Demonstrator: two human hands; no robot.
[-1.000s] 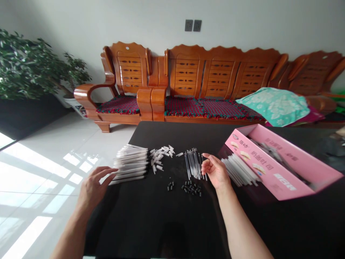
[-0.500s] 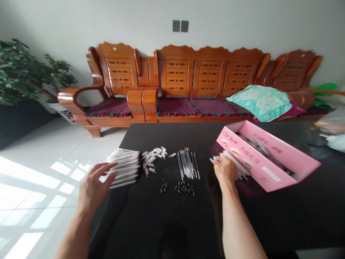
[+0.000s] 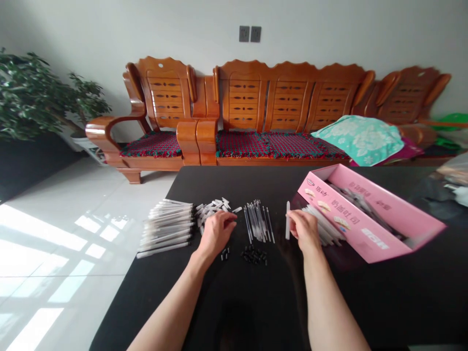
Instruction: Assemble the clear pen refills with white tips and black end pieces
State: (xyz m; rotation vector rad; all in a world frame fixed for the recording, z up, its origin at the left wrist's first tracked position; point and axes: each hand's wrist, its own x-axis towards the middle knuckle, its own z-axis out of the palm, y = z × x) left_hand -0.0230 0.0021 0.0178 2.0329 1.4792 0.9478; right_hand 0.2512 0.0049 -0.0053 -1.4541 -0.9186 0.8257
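On the black table lie pen parts in groups. My left hand rests fingers-down on the heap of small white caps, fingers curled as if pinching one. My right hand holds a clear pen barrel upright, just left of the pile of clear barrels. Between my hands lies a bundle of thin refills. Small black end plugs are scattered in front of it. A stack of assembled white pens lies at the left table edge.
A long pink cardboard box with more parts lies slanted at the right. Beyond the table stand a wooden armchair and a bench with a green cloth. A potted plant is at the left.
My left hand moved right from the stack of assembled pens onto the white caps. My right hand lifted one clear barrel out of the barrel pile.
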